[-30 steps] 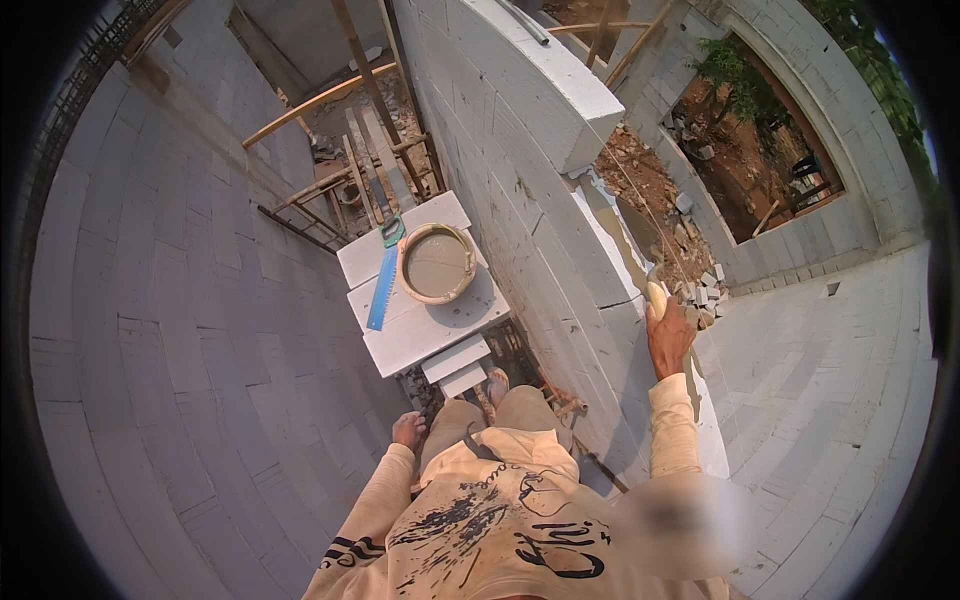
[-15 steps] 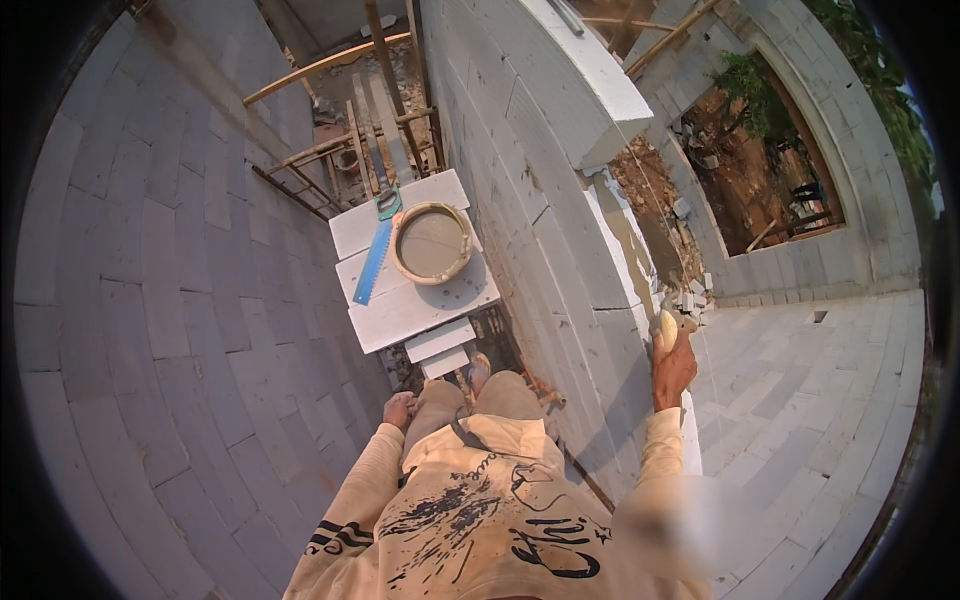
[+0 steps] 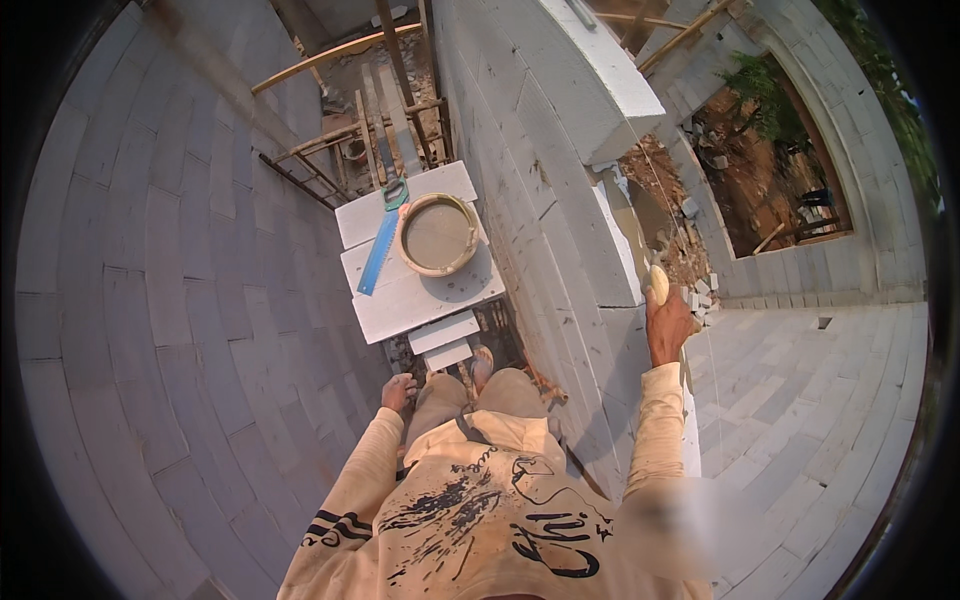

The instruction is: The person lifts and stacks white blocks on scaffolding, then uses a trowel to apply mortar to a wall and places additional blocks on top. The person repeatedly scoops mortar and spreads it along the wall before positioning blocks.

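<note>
My right hand (image 3: 668,328) is closed on a pale yellow, rounded tool (image 3: 658,284) at the top edge of the partly built block wall (image 3: 560,200). Its underside is hidden, so its exact kind does not show. Wet grey mortar (image 3: 627,225) lies along that top edge, just ahead of the hand. Beside my left thigh hangs my left hand (image 3: 399,392), fingers curled in, with nothing visible in them. A round bucket of grey mortar (image 3: 437,236) stands on stacked white blocks (image 3: 400,318) in front of me. A handsaw with a blue blade (image 3: 378,252) lies next to the bucket.
A white block (image 3: 610,90) sits higher on the wall beyond the mortar. A thin string (image 3: 706,355) runs along the wall's right side. Another block wall (image 3: 150,300) rises on my left. Poles and planks (image 3: 395,120) stand ahead, and a window opening (image 3: 770,160) is at far right.
My right hand has moved forward along the wall's top edge with the pale yellow tool. My left hand has risen slightly beside my thigh. The view has shifted a little.
</note>
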{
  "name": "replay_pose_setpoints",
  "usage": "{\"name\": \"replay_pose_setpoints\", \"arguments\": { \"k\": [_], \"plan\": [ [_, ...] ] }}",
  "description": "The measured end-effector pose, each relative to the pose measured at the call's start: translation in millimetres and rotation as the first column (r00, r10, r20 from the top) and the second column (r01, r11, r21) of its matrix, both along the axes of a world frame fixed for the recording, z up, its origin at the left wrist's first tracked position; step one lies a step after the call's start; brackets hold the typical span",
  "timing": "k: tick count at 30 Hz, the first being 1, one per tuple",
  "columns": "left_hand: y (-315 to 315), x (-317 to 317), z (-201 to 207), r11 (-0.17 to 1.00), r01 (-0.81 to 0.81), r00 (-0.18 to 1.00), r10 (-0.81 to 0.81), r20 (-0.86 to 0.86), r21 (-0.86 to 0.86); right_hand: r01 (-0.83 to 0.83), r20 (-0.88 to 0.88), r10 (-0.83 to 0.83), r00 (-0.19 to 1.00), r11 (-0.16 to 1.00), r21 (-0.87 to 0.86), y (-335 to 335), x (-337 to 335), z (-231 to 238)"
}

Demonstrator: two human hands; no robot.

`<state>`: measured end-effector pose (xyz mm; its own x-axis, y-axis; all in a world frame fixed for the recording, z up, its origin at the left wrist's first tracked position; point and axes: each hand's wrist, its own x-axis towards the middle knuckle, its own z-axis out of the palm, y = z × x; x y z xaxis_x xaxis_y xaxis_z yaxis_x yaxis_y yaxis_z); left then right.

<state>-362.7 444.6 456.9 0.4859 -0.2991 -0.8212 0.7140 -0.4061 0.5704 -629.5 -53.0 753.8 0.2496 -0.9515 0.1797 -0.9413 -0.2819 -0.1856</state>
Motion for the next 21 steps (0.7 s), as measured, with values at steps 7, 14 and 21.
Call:
{"name": "replay_pose_setpoints", "arguments": {
  "k": [7,14,21],
  "plan": [
    [32,-23,-8,0.996,-0.084,0.995,0.086,-0.043,0.037,0.041,-0.039,-0.039,0.998,0.999,0.030,-8,20,5],
    [45,-46,-35,0.996,-0.080,0.996,0.082,0.032,-0.034,-0.021,0.067,0.024,0.997,0.998,-0.051,-7,16,-6],
    [33,-40,-30,0.991,-0.129,0.991,0.131,-0.027,0.044,0.007,0.002,-0.007,1.000,1.000,0.003,-9,19,-3]
  ]
}}
